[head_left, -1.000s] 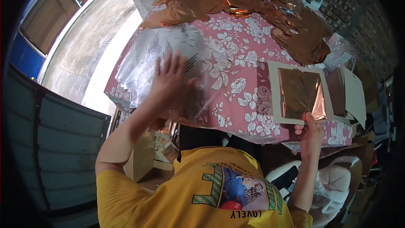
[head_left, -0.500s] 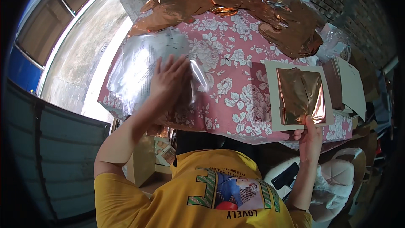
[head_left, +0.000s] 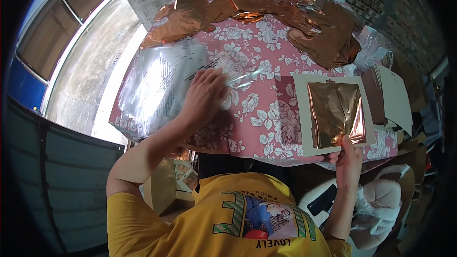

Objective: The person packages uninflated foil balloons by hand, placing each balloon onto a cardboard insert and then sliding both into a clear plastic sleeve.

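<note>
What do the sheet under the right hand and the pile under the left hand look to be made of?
Copper-coloured sheet: probably thin metallic foil, creased and mirror-shiny, lying on a matte cream card. Clear bags: apparently thin transparent plastic film, glossy with glare, tablecloth showing through.

The stack of clear bags (head_left: 157,85) lies on the bench (head_left: 262,114) at the left. The card with foil sheet (head_left: 333,114) lies at the right near edge. Crumpled foil pieces (head_left: 285,9) lie across the far side.
</note>
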Tool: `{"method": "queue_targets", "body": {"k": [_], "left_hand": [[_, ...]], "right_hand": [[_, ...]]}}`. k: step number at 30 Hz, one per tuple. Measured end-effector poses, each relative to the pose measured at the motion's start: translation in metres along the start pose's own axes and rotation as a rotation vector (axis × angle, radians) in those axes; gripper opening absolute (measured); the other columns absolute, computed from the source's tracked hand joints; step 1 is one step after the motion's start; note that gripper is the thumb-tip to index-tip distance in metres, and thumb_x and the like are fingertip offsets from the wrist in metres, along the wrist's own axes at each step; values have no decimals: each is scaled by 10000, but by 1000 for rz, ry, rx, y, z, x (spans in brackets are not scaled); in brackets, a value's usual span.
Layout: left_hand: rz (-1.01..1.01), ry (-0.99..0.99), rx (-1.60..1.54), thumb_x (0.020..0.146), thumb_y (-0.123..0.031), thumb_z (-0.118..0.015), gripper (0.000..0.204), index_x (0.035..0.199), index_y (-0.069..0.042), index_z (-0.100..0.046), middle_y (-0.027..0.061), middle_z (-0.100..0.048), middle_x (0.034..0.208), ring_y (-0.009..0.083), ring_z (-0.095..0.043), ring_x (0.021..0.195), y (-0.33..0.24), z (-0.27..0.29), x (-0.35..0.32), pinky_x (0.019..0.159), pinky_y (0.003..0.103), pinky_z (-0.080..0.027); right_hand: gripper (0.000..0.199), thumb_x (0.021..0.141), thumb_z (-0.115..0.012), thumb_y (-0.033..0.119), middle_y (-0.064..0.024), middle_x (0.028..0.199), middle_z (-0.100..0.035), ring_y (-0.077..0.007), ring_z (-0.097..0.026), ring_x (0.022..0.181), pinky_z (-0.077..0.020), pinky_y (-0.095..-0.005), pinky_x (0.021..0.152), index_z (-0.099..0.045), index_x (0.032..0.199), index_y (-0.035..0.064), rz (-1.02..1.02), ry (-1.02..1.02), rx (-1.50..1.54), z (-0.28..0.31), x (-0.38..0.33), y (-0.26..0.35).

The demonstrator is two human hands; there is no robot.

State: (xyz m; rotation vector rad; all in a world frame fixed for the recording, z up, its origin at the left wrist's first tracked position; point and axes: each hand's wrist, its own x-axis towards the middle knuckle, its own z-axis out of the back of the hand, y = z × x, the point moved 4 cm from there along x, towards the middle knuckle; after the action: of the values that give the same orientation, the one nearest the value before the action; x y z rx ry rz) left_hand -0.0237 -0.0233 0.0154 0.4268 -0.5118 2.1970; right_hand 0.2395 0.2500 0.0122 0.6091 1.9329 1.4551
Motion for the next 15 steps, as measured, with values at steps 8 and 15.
{"method": "queue_targets", "body": {"k": [8, 15], "left_hand": [[-6, 96, -141, 883, -146, -648, 327, 1196, -57, -618, 147, -608, 1259, 344, -539, 1219, -21, -10, 11, 1031, 424, -429], [-316, 5, -267, 863, -195, -633, 212, 996, -39, -579, 136, -590, 1088, 321, -553, 1105, -74, -31, 17, 986, 396, -437]], "right_hand": [[291, 1010, -557, 273, -80, 651, -653, -129, -626, 502, -498, -228, 423, -643, 925, 8, -18, -26, 24, 11, -12, 1], [320, 992, -583, 294, -75, 694, -648, -134, -612, 478, -481, -238, 395, -638, 935, -15, -44, -29, -30, 15, -25, 1]]}}
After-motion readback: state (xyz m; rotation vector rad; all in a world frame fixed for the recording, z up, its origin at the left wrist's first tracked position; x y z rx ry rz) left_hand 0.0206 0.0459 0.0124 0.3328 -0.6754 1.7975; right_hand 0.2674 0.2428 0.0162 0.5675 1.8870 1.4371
